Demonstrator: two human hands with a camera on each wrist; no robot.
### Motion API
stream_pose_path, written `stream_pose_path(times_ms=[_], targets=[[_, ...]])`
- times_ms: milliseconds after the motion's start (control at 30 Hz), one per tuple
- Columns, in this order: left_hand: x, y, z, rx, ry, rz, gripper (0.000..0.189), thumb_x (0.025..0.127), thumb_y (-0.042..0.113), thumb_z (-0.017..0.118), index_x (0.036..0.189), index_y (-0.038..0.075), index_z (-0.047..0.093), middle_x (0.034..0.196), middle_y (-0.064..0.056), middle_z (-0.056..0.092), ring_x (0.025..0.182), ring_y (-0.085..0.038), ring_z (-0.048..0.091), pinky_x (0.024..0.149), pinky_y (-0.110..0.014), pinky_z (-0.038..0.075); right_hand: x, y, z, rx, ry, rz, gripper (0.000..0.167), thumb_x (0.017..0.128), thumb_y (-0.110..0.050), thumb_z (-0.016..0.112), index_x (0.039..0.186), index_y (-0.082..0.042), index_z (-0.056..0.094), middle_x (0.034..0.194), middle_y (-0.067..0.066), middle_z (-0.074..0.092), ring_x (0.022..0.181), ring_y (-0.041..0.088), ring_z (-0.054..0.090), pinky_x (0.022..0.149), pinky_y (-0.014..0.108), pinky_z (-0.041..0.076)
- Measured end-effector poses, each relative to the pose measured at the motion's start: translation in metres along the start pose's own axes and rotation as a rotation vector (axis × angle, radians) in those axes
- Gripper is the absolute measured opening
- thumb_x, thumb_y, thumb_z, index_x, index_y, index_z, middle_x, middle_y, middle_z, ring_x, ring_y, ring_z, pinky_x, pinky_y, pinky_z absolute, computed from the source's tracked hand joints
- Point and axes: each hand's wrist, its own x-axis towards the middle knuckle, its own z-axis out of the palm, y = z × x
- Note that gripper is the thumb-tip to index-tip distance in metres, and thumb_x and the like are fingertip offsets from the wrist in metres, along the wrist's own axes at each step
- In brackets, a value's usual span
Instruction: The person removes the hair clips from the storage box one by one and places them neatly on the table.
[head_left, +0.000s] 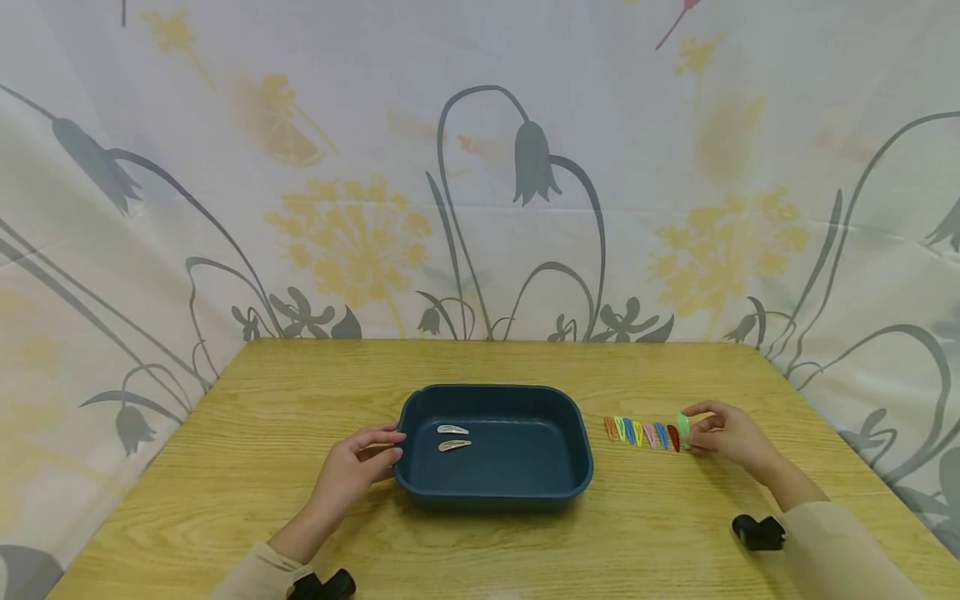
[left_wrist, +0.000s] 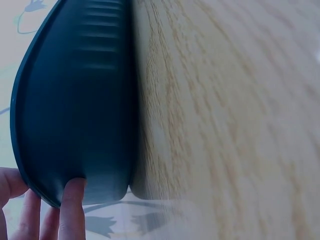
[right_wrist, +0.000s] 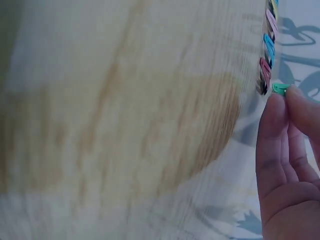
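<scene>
At the tray's left end my left hand [head_left: 355, 469] holds the rim. In the left wrist view, fingers [left_wrist: 74, 210] lie against the outer wall and at the edge. The dark blue tray [head_left: 495, 497] holds a white hair clip [head_left: 453, 430] and a beige hair clip [head_left: 454, 446], side by side near its left end. My right hand [head_left: 731, 437] pinches a light green hair clip [head_left: 683, 427] between thumb and forefinger, at the right end of a row of clips. Beside it lies a dark red hair clip [head_left: 674, 438].
Leftward along the row lie a blue clip [head_left: 662, 435], a pink clip [head_left: 649, 435], a yellow clip [head_left: 638, 433] and several more, ending at an orange clip [head_left: 610, 429]. Everything stands on a wooden table [head_left: 300, 392]; a flower-printed cloth [head_left: 480, 250] hangs behind it.
</scene>
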Motion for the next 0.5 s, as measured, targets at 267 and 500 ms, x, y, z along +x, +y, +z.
stream_pose_path(times_ms=[267, 500], targets=[[0.0010, -0.0003, -0.0007, 0.002, 0.004, -0.001, 0.025, 0.086, -0.005, 0.061, 0.110, -0.010, 0.063, 0.129, -0.017, 0.051, 0.103, -0.029, 0.060, 0.075, -0.034, 0.056, 0.0001, 0.0020, -0.0013, 0.016, -0.021, 0.111, 0.044, 0.087, 0.007, 0.058, 0.122, 0.023, 0.038, 0.085, 0.010, 0.059, 0.075, 0.017, 0.062, 0.069, 0.031, 0.057], [0.0012, -0.0008, 0.0003, 0.007, 0.013, -0.007, 0.024, 0.085, -0.005, 0.061, 0.109, -0.010, 0.063, 0.128, -0.017, 0.052, 0.102, -0.029, 0.061, 0.074, -0.034, 0.056, -0.0001, 0.0043, -0.0035, 0.005, -0.038, 0.150, 0.044, 0.089, 0.003, 0.057, 0.122, 0.026, 0.039, 0.097, 0.014, 0.061, 0.076, 0.010, 0.063, 0.070, 0.028, 0.056]])
